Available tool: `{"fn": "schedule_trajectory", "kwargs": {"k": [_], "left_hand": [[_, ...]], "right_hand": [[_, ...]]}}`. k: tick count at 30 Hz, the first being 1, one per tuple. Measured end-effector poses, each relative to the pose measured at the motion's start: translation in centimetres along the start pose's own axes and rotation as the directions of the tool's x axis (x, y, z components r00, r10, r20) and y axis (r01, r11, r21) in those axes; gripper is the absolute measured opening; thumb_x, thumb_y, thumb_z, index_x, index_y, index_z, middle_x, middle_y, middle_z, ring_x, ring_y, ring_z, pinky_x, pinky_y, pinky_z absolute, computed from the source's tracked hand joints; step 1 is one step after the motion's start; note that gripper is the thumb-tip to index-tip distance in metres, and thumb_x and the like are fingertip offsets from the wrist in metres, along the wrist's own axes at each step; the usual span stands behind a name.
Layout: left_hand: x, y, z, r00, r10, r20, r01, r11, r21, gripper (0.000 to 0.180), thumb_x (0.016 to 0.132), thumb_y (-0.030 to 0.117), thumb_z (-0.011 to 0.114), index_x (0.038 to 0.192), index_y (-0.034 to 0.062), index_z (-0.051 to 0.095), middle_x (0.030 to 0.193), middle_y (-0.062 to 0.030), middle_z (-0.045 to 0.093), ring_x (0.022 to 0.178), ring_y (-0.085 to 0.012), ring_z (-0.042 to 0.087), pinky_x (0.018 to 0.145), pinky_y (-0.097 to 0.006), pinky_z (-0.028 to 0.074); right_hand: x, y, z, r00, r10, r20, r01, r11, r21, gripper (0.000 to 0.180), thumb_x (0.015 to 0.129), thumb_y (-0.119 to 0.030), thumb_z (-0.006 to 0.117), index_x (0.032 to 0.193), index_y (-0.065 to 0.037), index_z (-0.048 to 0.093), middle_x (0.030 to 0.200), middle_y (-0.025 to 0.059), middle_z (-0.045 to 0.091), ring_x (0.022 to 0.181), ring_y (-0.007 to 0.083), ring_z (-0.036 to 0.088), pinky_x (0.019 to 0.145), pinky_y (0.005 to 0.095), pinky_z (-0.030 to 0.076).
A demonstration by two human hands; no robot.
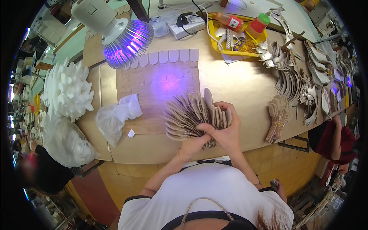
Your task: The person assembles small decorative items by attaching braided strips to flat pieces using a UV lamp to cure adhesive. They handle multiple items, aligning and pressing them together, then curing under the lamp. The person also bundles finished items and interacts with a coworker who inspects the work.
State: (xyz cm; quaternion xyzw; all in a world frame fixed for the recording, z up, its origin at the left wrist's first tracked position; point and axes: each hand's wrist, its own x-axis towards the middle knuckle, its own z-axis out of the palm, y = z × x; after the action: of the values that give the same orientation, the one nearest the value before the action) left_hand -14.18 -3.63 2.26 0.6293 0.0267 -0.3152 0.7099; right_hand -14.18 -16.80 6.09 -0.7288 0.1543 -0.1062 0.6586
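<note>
Head view, looking down: we see both hands gathered over the near edge of a tan work surface (pixel 237 80). Our left hand (pixel 193 143) is curled shut around the base of a fanned bundle of insole blanks (pixel 191 113), flat beige shoe-shaped pieces spread like cards. Our right hand (pixel 226 132) is closed on the right side of the same bundle, fingers wrapped over its front edge. The bundle sits just above the surface, close to our body.

Behind the fan lies a brown cardboard sheet (pixel 157 84) with a row of pale rounded pieces (pixel 168 56) along its far edge. A purple-glowing lamp (pixel 124 40) hangs over its far left corner. Crumpled clear plastic (pixel 115 119) lies to the left, beside a heap of white foam shapes (pixel 67 90). To the right rests a tied bundle of blanks (pixel 279 117), near rows of curved shoe parts (pixel 295 76). A yellow tray (pixel 234 40) with glue bottles (pixel 245 23) stands at the far side.
</note>
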Motion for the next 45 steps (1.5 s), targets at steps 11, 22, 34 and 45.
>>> {"fn": "schedule_trajectory", "kwargs": {"k": [11,22,34,45], "left_hand": [[0.1,1.9,-0.8,0.965,-0.114,0.237,0.136,0.987,-0.080,0.035,0.082,0.010,0.071,0.113,-0.0008,0.061,0.109,-0.0039,0.062,0.097,-0.0115,0.057,0.089,-0.027,0.046],[0.1,2.1,-0.5,0.977,-0.195,0.089,0.204,0.973,-0.110,0.041,0.084,0.012,0.068,0.121,-0.0013,0.054,0.113,-0.0061,0.061,0.101,-0.0149,0.056,0.092,-0.029,0.045],[-0.4,0.8,-1.6,0.949,-0.010,0.315,-0.007,0.999,0.054,0.058,0.089,0.028,0.065,0.133,-0.0011,0.041,0.134,-0.0088,0.047,0.121,-0.0183,0.044,0.105,-0.031,0.033],[-4.7,1.1,-2.1,0.979,-0.126,0.163,0.100,0.983,0.156,0.064,0.079,0.023,0.076,0.130,-0.0010,0.045,0.126,-0.0083,0.052,0.116,-0.0174,0.048,0.100,-0.032,0.038]], "right_hand": [[1.8,0.0,-2.8,0.964,0.203,0.172,-0.258,0.874,0.412,0.052,0.067,-0.025,0.086,0.105,-0.001,0.060,0.095,0.0035,0.062,0.086,0.0108,0.057,0.078,0.0261,0.048],[1.6,-0.4,-2.3,0.966,0.252,-0.062,-0.212,0.902,0.376,0.049,0.068,-0.009,0.078,0.109,0.000,0.053,0.098,0.0101,0.062,0.090,0.0168,0.060,0.080,0.0290,0.050],[0.7,-0.3,-0.9,0.981,0.183,0.062,-0.193,0.930,0.313,0.054,0.067,-0.010,0.083,0.111,0.002,0.054,0.096,0.0067,0.063,0.086,0.0125,0.061,0.079,0.0269,0.051],[-3.8,0.2,-0.5,0.864,0.470,0.180,-0.503,0.797,0.334,0.046,0.073,-0.012,0.079,0.110,-0.001,0.054,0.103,0.0080,0.063,0.094,0.0151,0.060,0.085,0.0302,0.049]]}}
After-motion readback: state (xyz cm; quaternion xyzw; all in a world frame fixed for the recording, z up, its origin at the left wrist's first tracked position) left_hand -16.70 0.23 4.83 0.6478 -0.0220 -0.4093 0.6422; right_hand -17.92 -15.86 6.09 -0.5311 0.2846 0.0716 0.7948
